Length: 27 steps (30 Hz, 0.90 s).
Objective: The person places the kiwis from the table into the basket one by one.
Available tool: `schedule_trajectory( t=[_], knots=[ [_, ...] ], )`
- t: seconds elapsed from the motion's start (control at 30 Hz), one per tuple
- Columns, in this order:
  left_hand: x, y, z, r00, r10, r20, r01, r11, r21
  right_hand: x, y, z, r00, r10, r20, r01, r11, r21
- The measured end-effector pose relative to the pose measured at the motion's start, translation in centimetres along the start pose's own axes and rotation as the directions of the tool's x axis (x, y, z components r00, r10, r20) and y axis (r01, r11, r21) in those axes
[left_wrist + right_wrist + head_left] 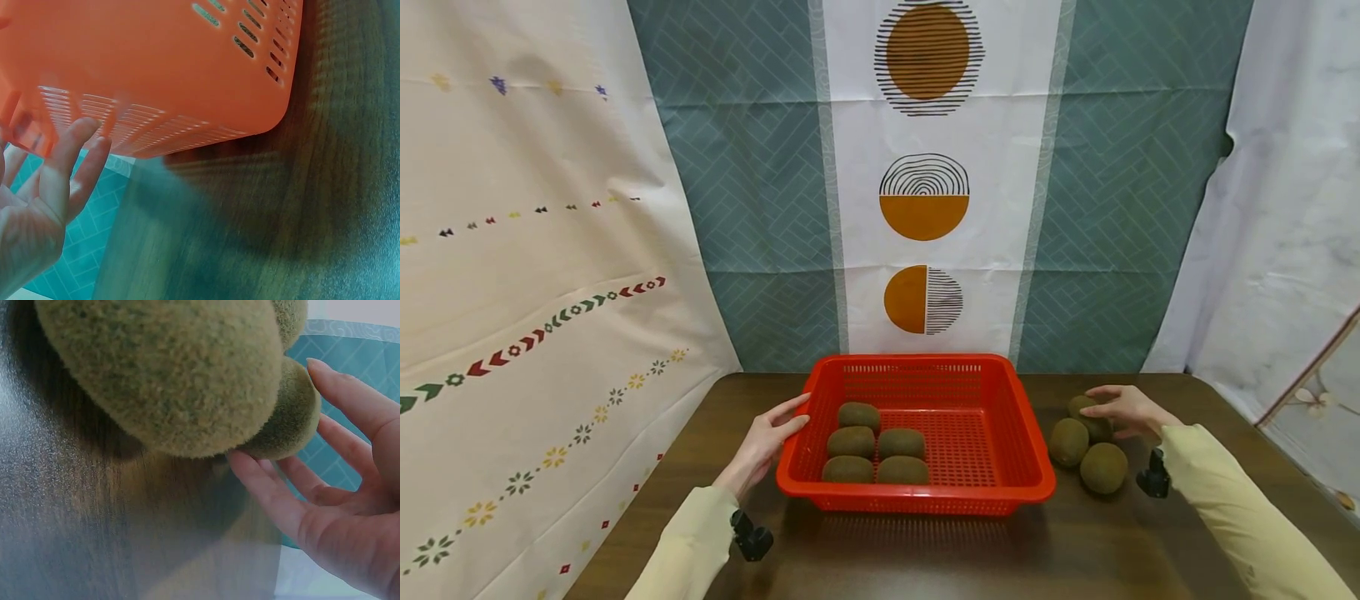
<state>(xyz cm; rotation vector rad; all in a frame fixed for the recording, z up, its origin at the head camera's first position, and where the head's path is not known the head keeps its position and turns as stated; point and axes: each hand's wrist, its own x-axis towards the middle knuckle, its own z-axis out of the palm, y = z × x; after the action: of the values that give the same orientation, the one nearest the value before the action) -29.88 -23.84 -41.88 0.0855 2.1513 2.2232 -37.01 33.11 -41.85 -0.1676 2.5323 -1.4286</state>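
Brown kiwi (pixel 292 415): at 3 o'clock of our red basket (pixel 917 490), between the fingers and thumb of our right hand (pixel 1133 409), which are apart from one another and curved round it.
Near kiwi (pixel 1103 469): on the bench (pixel 925 562), just beside that one at 6 o'clock.
Side kiwi (pixel 1067 442): at 8 o'clock of the first, next to the basket.
Left hand (pixel 762 442): fingers spread, tips against the basket's 9 o'clock side.
Basket: slotted plastic, standing on the bench between our hands.
Five kiwis (pixel 902 442): we count them inside, filling the 9 o'clock half.
Bench wood: dark brown, grained.
Teal-and-white cloth (pixel 760 208): at 12 o'clock, behind the basket, printed with orange discs.
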Motion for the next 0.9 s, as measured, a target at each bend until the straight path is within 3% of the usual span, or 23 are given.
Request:
schedule_trajectory(
  t=[0.33, 0.7, 0.9],
  knots=[
    [-0.4, 0.5, 0.2, 1.0, -0.006, 0.005, 0.006, 1.0, 0.001, 0.2, 0.3, 0.2, 1.0, 0.011, 0.017, -0.01, 1.0, -0.004],
    [-1.5, 2.5, 0.8, 0.998, -0.013, 0.054, 0.013, 1.0, 0.006, 0.0, -1.4, -1.0, 0.995, -0.094, -0.022, 0.094, 0.995, -0.031],
    [-1.4, 2.1, 0.6, 0.998, -0.006, 0.06, 0.006, 1.0, 0.005, 0.0, -3.0, -1.7, 0.987, -0.153, 0.04, 0.155, 0.986, -0.063]
  ],
)
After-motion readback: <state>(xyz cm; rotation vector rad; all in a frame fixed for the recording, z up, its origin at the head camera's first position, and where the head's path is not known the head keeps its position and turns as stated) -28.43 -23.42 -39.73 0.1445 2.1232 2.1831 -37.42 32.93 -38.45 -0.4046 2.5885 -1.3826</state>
